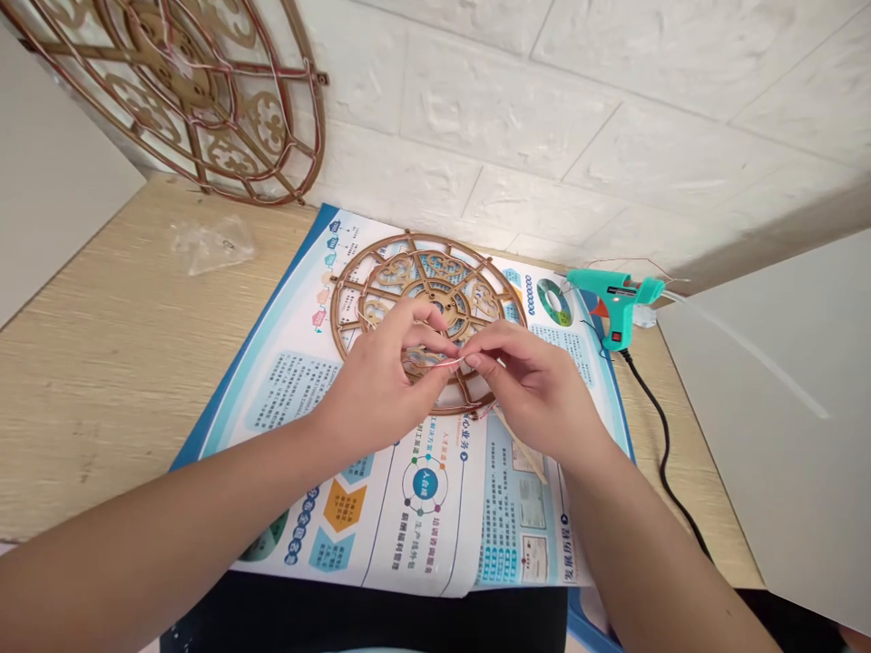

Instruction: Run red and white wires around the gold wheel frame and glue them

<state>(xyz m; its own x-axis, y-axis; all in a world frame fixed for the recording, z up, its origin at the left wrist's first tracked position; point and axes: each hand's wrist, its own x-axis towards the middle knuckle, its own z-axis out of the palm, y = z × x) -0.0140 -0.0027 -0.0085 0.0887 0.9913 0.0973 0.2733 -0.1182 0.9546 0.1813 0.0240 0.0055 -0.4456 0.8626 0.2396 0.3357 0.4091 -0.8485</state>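
Note:
My left hand (385, 376) and my right hand (531, 390) meet over a round laser-cut wooden wheel (354, 299), and their fingertips pinch a short, thin pale wire (453, 361) between them. The hands hide the lower middle of the wheel. The wheel lies flat on a printed blue-and-white poster (292, 404). A pale strip (523, 444) lies under my right hand, and its exact material is hard to tell.
A teal hot glue gun (609, 299) lies at the far right of the poster, with its black cord (663, 444) running toward the desk's front. A second wooden wheel (197, 100) leans on the white brick-textured wall. A crumpled clear plastic bag (212, 245) lies on the wooden desk (102, 363).

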